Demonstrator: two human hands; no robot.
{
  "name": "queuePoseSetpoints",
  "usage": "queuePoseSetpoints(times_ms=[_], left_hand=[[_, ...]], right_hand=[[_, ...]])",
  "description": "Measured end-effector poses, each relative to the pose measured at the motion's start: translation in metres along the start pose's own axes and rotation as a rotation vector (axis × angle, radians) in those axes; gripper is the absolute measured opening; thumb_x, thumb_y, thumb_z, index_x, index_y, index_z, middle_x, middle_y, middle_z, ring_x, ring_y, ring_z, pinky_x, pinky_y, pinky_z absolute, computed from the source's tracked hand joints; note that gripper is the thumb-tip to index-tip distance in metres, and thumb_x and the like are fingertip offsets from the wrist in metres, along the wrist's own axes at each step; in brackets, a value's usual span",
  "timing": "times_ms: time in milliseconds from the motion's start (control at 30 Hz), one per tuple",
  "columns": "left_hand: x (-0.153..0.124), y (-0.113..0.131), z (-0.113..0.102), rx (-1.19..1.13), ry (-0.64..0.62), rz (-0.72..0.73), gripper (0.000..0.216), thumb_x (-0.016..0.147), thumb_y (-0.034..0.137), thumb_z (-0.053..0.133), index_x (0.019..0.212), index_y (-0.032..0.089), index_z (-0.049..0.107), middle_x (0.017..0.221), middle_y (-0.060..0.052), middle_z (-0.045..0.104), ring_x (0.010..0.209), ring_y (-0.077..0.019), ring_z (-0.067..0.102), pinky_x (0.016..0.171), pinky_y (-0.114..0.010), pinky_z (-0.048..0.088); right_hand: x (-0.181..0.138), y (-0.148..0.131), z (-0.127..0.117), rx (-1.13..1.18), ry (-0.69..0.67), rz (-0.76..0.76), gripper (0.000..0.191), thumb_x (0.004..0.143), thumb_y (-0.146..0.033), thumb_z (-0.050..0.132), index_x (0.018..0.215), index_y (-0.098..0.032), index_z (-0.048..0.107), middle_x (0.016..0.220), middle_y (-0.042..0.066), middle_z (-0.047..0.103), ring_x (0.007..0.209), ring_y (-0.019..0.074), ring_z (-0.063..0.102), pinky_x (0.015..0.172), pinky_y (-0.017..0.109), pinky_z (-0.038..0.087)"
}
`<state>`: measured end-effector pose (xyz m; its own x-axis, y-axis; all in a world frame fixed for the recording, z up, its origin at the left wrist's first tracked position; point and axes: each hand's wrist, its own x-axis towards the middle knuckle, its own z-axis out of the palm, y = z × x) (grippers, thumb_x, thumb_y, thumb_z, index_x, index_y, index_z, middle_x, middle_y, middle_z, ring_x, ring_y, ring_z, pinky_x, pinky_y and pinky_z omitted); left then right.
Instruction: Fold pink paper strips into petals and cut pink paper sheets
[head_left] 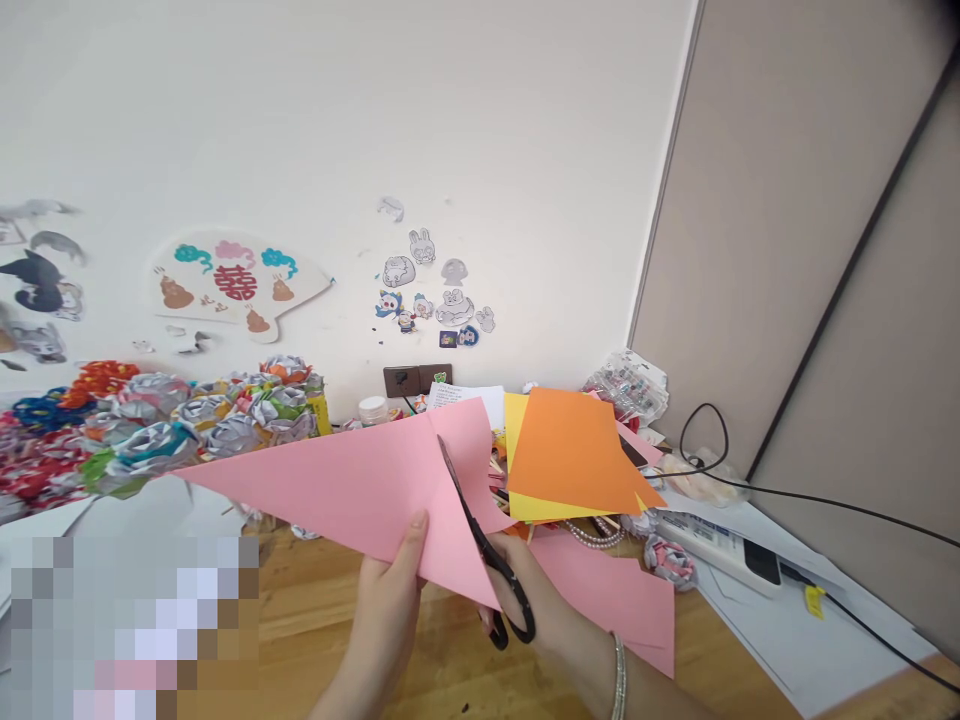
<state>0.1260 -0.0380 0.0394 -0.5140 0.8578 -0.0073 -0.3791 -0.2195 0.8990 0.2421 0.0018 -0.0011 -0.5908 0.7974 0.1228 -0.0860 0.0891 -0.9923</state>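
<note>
Left hand [390, 600] pinches pink paper [360, 480] — light, floppy, best held near the cut; right hand [525, 610], at 3 o'clock, grips scissors [480, 540] — blades parted.

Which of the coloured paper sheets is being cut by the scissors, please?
The large pink sheet, held by the left hand; the scissors bite into it, while the orange sheet and yellow sheet lie untouched.

A white wall [337, 120] carries cartoon stickers [431, 290] and a double socket [417, 379] (low, just above the wooden table [337, 600]); a grey panel [810, 220] stands at right.
</note>
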Motion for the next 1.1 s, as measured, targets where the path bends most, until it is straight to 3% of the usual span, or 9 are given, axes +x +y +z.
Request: queuePoseSetpoints(times_ms=[400, 667, 900, 1100], left_hand=[[0.001, -0.002, 0.002, -0.036, -0.005, -0.013, 0.051, 0.061, 0.035, 0.068, 0.103, 0.01, 0.054, 0.104, -0.013, 0.06, 0.086, -0.0222, 0.058, 0.067, -0.029, 0.051], [-0.007, 0.002, 0.006, -0.084, -0.017, -0.07, 0.04, 0.059, 0.03, 0.069, 0.092, 0.011, 0.059, 0.087, -0.009, 0.067, 0.077, -0.0209, 0.062, 0.061, -0.026, 0.051], [-0.008, -0.002, 0.005, -0.048, -0.067, -0.097, 0.045, 0.061, 0.031, 0.067, 0.099, 0.009, 0.056, 0.077, -0.009, 0.068, 0.068, -0.0217, 0.063, 0.052, -0.027, 0.05], [-0.008, -0.001, 0.007, -0.075, -0.011, -0.107, 0.045, 0.057, 0.029, 0.07, 0.096, 0.01, 0.058, 0.085, -0.01, 0.067, 0.068, -0.0194, 0.062, 0.055, -0.027, 0.05]], right_hand=[[0.002, -0.001, 0.0, 0.022, 0.057, 0.074, 0.02, 0.066, -0.032, 0.055, 0.059, -0.015, 0.046, 0.033, -0.008, 0.039, 0.027, 0.0075, 0.039, 0.027, 0.016, 0.028], [0.001, -0.013, -0.003, 0.079, -0.013, 0.089, 0.017, 0.068, -0.027, 0.052, 0.057, -0.015, 0.045, 0.037, -0.006, 0.042, 0.031, 0.0064, 0.038, 0.031, 0.017, 0.028], [-0.005, -0.026, -0.004, 0.09, -0.047, 0.056, 0.018, 0.068, -0.025, 0.05, 0.054, -0.015, 0.044, 0.04, -0.005, 0.042, 0.034, 0.0056, 0.039, 0.034, 0.017, 0.026], [0.004, -0.006, -0.002, 0.071, 0.057, 0.117, 0.02, 0.07, -0.032, 0.05, 0.059, -0.015, 0.047, 0.037, -0.007, 0.04, 0.029, 0.0071, 0.039, 0.028, 0.017, 0.026]])
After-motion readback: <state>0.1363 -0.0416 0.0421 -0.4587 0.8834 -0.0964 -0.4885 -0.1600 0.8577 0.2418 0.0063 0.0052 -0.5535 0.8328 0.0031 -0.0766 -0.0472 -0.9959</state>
